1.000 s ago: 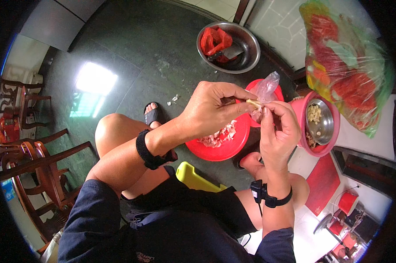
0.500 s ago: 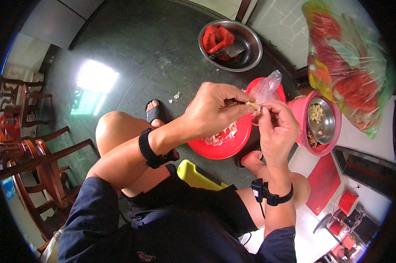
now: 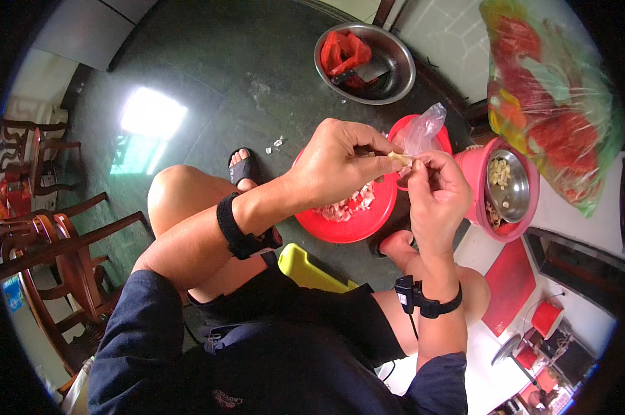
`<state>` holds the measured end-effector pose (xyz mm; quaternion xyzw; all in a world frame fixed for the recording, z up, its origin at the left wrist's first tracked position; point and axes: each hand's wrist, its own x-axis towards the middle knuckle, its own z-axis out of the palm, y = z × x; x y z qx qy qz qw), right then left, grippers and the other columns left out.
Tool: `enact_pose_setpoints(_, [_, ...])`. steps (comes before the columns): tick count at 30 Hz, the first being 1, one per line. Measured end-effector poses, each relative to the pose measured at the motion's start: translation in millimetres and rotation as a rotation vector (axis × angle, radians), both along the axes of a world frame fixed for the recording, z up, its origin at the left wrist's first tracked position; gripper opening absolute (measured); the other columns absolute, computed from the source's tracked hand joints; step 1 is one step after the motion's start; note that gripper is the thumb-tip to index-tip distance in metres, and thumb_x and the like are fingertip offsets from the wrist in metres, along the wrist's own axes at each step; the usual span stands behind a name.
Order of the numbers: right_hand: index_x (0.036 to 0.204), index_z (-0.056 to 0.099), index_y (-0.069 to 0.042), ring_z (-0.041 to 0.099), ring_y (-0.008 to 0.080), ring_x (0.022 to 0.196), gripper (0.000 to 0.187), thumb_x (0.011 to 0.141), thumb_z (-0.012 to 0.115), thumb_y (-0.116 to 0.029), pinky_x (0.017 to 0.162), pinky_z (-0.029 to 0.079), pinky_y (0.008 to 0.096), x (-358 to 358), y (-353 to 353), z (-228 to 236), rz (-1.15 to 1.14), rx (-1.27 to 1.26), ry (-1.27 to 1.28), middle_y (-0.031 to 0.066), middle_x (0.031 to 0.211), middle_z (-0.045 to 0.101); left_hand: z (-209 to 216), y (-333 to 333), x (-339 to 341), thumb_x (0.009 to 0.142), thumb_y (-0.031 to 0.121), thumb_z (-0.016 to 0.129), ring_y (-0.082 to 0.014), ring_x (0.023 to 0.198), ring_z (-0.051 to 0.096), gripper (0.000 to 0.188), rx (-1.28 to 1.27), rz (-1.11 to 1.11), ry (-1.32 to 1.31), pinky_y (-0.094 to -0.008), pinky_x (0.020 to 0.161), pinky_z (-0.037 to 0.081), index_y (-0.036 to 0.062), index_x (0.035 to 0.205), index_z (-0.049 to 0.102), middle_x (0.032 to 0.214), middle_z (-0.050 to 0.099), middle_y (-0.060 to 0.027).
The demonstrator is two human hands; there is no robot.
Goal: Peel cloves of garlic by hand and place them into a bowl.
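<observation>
Above a red basin (image 3: 334, 234), my left hand (image 3: 340, 164) is closed in a pinch on a pale garlic clove (image 3: 399, 159). My right hand (image 3: 438, 197) meets it from the other side, thumb and forefinger pinched at the clove's end. Part of the clove is hidden by my fingers. Garlic skins and bits (image 3: 352, 207) lie in the red basin under my left hand. To the right, a steel bowl (image 3: 522, 198) holds several peeled cloves (image 3: 499, 173) and rests in the top of a pink bucket (image 3: 482, 209).
A smaller red container (image 3: 400, 130) with a clear plastic bag (image 3: 425, 128) stands behind my hands. Farther back is a steel basin (image 3: 404, 88) with a red bag (image 3: 342, 51) and a cleaver (image 3: 372, 71). A filled green-tinted bag (image 3: 554, 124) is at right; wooden chairs (image 3: 77, 256) stand left.
Both hands stay together at the clove and have shifted slightly; more of the clove shows between the fingers. The whole view has moved a little.
</observation>
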<state>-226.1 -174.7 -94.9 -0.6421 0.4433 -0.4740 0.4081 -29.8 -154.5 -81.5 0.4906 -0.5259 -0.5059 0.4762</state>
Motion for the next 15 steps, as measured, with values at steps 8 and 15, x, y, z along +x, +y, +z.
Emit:
enact_pose_setpoints(8, [0.104,0.065,0.002,0.060,0.0054,0.085,0.012,0.094,0.062,0.008,0.074,0.051,0.0216,3,3,7,-0.011,0.048,-0.134,0.0027,0.097,0.065,9,-5,-1,0.097,0.011,0.074,-0.0071,0.077,0.067,0.018,0.193,-0.082,0.257,-0.0242,0.069,0.056,-0.0030,0.108,0.077,0.089,0.076,-0.0039])
enact_pose_setpoints(15, [0.110,0.061,0.002,0.062,0.0088,0.082,0.013,0.102,0.051,0.005,0.079,0.055,0.0246,6,0,18,0.050,0.096,-0.243,0.0057,0.100,0.064,7,-11,0,0.097,0.014,0.075,-0.0055,0.078,0.066,0.018,0.445,-0.108,0.552,-0.0207,0.069,0.052,0.0012,0.110,0.077,0.092,0.075,-0.0016])
